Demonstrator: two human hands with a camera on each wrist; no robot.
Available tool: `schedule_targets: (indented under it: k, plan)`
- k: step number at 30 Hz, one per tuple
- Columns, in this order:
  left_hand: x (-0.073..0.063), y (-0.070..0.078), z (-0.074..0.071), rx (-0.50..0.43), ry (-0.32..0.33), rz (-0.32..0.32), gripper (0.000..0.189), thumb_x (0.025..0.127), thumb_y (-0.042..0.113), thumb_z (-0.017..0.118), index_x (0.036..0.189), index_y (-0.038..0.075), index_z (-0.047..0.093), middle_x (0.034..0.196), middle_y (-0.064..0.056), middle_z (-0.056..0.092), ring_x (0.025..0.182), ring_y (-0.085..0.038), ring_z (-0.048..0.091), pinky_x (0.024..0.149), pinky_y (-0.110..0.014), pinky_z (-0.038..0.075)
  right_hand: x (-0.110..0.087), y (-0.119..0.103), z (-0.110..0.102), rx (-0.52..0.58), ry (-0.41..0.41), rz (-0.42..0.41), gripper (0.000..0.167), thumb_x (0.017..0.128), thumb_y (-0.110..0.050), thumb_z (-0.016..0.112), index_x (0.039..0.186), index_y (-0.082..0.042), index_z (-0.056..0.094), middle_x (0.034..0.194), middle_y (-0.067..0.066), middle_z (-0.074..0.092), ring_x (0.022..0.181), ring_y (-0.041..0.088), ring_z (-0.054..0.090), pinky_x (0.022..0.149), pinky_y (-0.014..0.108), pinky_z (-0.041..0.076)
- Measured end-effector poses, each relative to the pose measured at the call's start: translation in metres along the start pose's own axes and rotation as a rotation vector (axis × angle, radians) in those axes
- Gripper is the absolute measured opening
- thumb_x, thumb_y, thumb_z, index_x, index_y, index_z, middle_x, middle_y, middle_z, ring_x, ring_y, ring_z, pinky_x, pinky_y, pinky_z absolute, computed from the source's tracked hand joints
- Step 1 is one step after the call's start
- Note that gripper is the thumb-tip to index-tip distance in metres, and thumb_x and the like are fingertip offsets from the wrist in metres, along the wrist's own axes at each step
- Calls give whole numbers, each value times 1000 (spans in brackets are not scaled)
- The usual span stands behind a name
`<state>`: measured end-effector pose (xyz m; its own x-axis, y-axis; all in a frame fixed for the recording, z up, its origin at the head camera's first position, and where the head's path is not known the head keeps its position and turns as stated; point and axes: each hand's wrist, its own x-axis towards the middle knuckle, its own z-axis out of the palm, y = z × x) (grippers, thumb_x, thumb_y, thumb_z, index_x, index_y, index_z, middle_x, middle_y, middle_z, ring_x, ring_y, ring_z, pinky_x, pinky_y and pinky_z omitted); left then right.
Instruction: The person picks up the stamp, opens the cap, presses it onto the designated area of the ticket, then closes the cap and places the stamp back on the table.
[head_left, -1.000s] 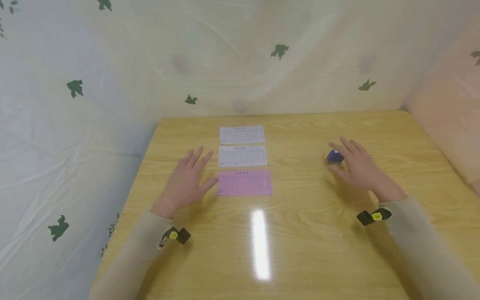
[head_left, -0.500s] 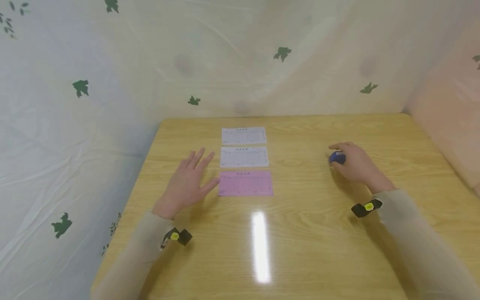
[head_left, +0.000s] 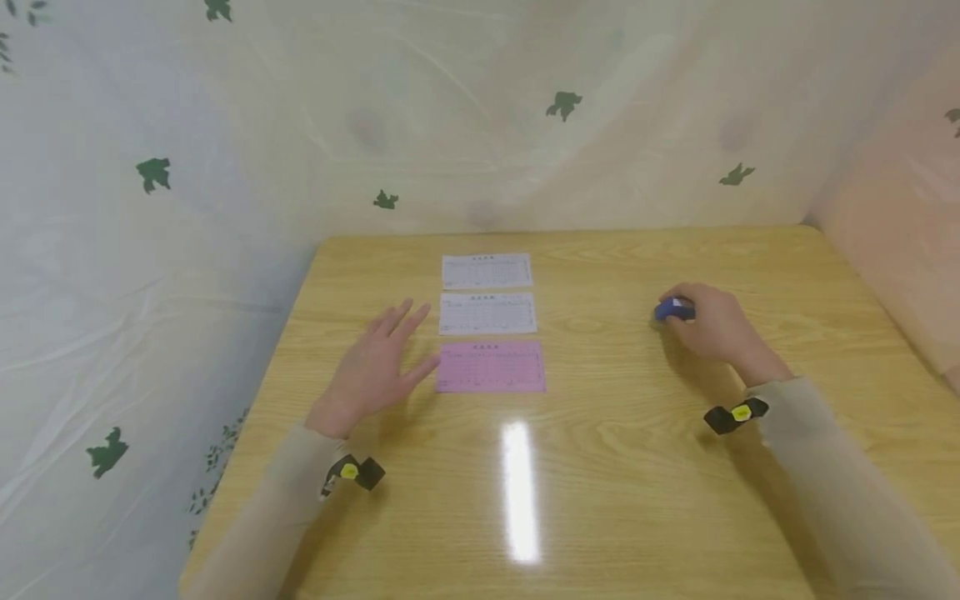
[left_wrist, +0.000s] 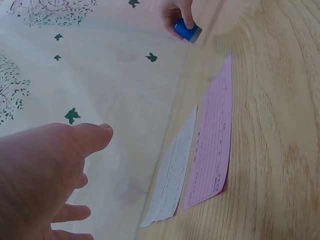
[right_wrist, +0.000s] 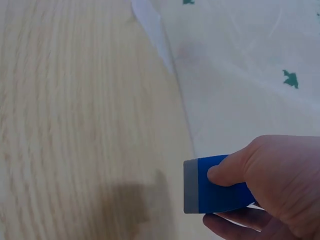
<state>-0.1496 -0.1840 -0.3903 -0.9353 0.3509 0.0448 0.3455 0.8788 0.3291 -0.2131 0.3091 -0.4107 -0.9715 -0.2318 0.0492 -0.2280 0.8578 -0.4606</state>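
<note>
My right hand [head_left: 711, 327] grips a small blue block with a grey end [right_wrist: 220, 185], thumb on one face and fingers under the other. In the head view the blue block shows at the right side of the table, its end pointing left; what kind of thing it is I cannot tell. My left hand [head_left: 371, 371] is spread and holds nothing, its thumb tip right at the left edge of a pink printed slip [head_left: 491, 367]. Behind that slip lie a white printed slip [head_left: 487, 313] and a second white slip [head_left: 486, 271], in a column.
A wood-grain table [head_left: 600, 467] bears everything, with a bright light reflection at its middle front. Pale cloth [head_left: 465, 125] with green bird prints hangs behind the table and along both sides.
My right hand, fingers extended over the blue block a second ago, has closed round it and turned it so its end points left. The left hand and the slips stay put.
</note>
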Motion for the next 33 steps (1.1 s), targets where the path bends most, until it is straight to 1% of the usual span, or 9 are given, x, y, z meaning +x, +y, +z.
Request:
schedule_targets:
  k: [5,9,13,15,17,19,22,26,33]
  plan:
    - [5,1,3,-166,12,22,78,103,41,68,167,14,33,170,-16,41,156,-41,41,125,-63,40,-7,-22,-6,33,50,-38,30,102,-14,69,129,-3,66,128,29,71,117,51,69,94,67,59]
    - [11,9,5,-366,71,74,70,100,31,76,160,9,46,159,-16,55,148,-36,54,123,-52,47,-14,-49,-13,140,57,-40,30,104,-17,68,132,-6,65,131,26,70,121,48,70,99,61,61]
    - [20,23,6,-557,147,98,59,94,21,83,147,5,61,144,-18,68,134,-34,67,111,-45,58,-19,-78,-17,269,76,-70,29,103,-15,69,130,-6,66,131,21,70,124,43,70,101,42,63]
    - [26,32,7,-632,179,113,54,91,17,85,140,4,66,136,-19,73,127,-35,71,106,-45,61,-22,-91,-18,324,84,-101,28,102,-11,70,129,-4,66,130,21,70,123,42,70,99,31,63]
    - [31,42,8,-710,193,124,50,90,13,86,136,3,69,131,-18,75,122,-35,73,105,-47,62,-25,-104,-18,369,91,-132,27,101,-7,71,127,-3,67,127,20,70,120,41,72,96,20,62]
    - [36,53,9,-770,190,138,47,89,12,86,134,4,71,129,-18,76,119,-34,74,104,-49,62,-27,-116,-17,399,94,-168,26,100,-4,71,125,-1,67,125,19,71,118,39,73,95,16,60]
    - [44,69,12,-853,170,166,47,89,10,86,132,2,72,128,-18,76,118,-34,75,104,-50,62,-30,-130,-14,420,95,-227,25,99,-3,72,124,-1,67,121,16,73,113,34,74,94,15,59]
    - [52,89,18,-921,139,208,48,88,9,86,133,2,71,132,-17,75,116,-33,76,104,-50,62,-31,-143,-11,441,84,-311,24,98,0,73,121,-1,67,116,13,74,107,24,76,91,20,63]
    - [59,119,32,-976,131,265,46,88,10,87,131,3,73,130,-15,76,113,-27,78,99,-43,65,-31,-149,-10,481,37,-383,24,97,3,73,119,-2,66,112,11,73,104,6,74,88,26,66]
